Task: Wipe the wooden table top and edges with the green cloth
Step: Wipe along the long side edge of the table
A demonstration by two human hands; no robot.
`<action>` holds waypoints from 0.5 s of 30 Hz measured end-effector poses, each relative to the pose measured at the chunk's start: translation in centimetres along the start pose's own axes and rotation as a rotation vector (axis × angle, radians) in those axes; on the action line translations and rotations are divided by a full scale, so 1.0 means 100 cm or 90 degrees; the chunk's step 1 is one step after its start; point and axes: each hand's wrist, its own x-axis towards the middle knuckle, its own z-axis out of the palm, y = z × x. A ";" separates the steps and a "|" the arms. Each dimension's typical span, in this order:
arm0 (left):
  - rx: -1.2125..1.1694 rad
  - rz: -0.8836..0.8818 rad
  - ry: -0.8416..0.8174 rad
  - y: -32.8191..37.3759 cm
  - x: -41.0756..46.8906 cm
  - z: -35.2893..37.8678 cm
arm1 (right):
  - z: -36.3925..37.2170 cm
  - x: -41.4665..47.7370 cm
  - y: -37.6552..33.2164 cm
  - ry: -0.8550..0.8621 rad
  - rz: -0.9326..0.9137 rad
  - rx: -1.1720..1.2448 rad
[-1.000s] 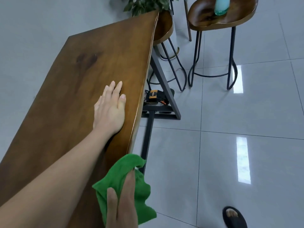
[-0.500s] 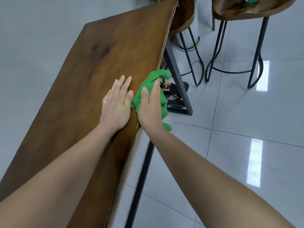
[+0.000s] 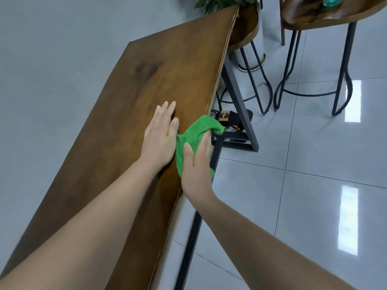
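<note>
A long wooden table (image 3: 129, 105) runs from the near left to the far right, with its right edge beside me. My left hand (image 3: 161, 135) lies flat on the top, fingers together, close to that edge. Right beside it my right hand (image 3: 196, 162) presses the green cloth (image 3: 199, 130) against the right edge of the table. The cloth is bunched, folds over the edge and hangs partly down the side. My palm hides part of the cloth.
Dark metal table legs (image 3: 238, 97) stand under the right edge, with a black and orange device (image 3: 225, 117) on the floor frame. Two wooden stools (image 3: 326, 15) on black wire legs stand at the far right, one bearing a teal bottle (image 3: 332, 1). A potted plant (image 3: 219, 3) is behind the table's far end.
My right hand came up from the near end with the cloth and went forward along the right edge to beside my left hand. It has since slid back slightly. My left hand stayed flat.
</note>
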 end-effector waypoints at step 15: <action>0.036 -0.135 -0.015 -0.083 -0.271 -0.021 | 0.064 -0.271 0.073 -0.046 0.038 -0.042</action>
